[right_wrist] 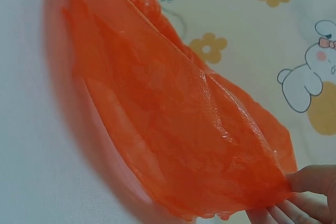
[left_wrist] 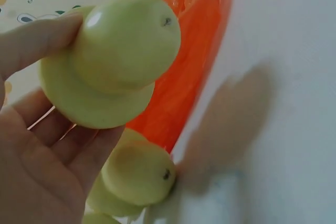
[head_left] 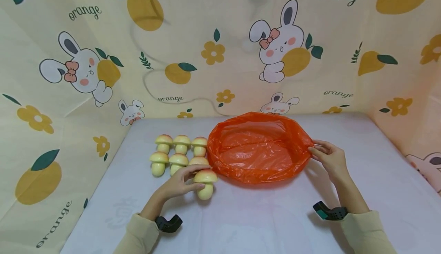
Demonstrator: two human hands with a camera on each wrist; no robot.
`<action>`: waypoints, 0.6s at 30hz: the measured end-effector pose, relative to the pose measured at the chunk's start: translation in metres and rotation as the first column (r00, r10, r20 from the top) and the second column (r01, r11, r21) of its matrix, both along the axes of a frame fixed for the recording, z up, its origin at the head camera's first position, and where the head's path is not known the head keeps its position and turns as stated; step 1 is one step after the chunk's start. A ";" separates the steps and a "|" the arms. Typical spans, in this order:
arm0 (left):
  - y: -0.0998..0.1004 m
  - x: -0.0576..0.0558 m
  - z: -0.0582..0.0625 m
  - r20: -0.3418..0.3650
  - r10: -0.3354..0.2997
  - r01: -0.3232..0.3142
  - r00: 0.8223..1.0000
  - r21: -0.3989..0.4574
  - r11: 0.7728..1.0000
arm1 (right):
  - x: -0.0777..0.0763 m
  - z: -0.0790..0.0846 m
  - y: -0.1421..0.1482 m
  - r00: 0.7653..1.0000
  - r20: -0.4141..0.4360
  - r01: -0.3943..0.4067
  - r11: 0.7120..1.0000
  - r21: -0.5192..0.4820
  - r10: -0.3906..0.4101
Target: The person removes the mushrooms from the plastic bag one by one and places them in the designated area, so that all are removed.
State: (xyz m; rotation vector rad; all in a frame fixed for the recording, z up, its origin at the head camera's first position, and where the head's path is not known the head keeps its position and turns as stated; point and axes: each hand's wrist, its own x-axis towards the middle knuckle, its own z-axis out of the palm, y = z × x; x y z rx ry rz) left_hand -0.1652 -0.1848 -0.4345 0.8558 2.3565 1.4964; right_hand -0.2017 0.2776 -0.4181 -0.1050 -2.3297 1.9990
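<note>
My left hand grips a toy mushroom with a pale yellow-green stem and a reddish-topped cap. It is held above the table, at the near left side of an open red-orange plastic bag. In the left wrist view, thumb and fingers go round the cap of the mushroom, and its stem end faces the camera. At the bag's right edge, my right hand pinches the rim between thumb and fingers. The right wrist view shows the bag stretching away from that hand.
Several more toy mushrooms stand in two rows left of the bag, the nearest ones beside its left wall. A white cloth covers the table. Behind and at the sides hangs a cream sheet printed with rabbits and oranges.
</note>
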 end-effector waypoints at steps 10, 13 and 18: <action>-0.014 0.005 -0.008 -0.023 -0.051 0.050 0.998 -0.026 0.998 | -0.001 -0.002 0.000 1.000 0.013 0.001 1.000 0.028 -0.002; -0.018 0.004 -0.008 -0.021 -0.070 0.070 0.997 -0.037 0.997 | -0.001 -0.002 0.000 1.000 0.011 0.003 0.998 0.059 -0.004; -0.025 0.002 -0.009 0.042 -0.122 0.124 0.992 -0.057 0.991 | -0.002 -0.002 0.002 1.000 -0.012 -0.002 1.000 0.006 0.002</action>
